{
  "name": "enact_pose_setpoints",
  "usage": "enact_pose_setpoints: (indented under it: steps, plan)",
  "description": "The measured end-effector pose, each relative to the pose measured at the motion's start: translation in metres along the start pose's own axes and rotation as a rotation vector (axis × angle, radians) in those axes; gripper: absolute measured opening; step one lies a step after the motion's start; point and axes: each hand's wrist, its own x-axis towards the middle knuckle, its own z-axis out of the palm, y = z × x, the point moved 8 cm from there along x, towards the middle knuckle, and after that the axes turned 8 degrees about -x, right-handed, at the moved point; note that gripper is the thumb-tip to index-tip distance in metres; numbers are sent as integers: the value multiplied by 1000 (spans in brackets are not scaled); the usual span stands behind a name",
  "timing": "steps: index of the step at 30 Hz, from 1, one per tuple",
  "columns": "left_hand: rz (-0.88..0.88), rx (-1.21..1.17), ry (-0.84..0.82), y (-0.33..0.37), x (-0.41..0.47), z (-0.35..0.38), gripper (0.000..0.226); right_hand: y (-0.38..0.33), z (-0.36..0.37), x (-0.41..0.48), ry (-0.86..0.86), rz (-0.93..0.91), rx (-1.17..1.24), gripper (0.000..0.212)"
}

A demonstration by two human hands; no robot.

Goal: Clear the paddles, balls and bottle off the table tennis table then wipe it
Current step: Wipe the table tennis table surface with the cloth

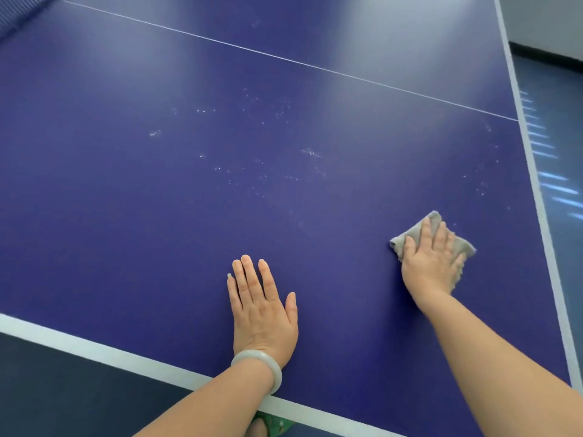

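Note:
The blue table tennis table (157,216) fills the view, with a thin white centre line and white edge bands. My right hand (432,260) presses flat on a folded grey cloth (433,220) near the table's right edge, fingers straight on top of it. My left hand (262,307) rests flat on the bare table surface near the front edge, fingers straight, with a pale bangle on the wrist. Small white specks and smudges dot the surface in the middle. No paddles, balls or bottle are in view.
The net (19,14) shows at the far left corner. Dark blue floor (561,152) lies beyond the right edge and below the front edge. A grey wall with a dark skirting stands at the top right.

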Motion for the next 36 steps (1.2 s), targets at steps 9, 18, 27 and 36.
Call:
enact_pose_setpoints:
  steps: [9, 18, 27, 36]
  plan:
    - [-10, -45, -21, 0, 0, -1, 77, -192, 8, -97, 136, -711, -88, 61]
    - [6, -104, -38, -1, 1, -1, 75, -59, -14, 31, -11, -2, -8, 58]
    - [-6, -82, -99, -4, 0, -1, 75, -128, 9, -89, 91, -693, -124, 58]
    - [3, -71, -109, -2, 1, -4, 76, 3, 6, -17, 55, -11, -24, 58]
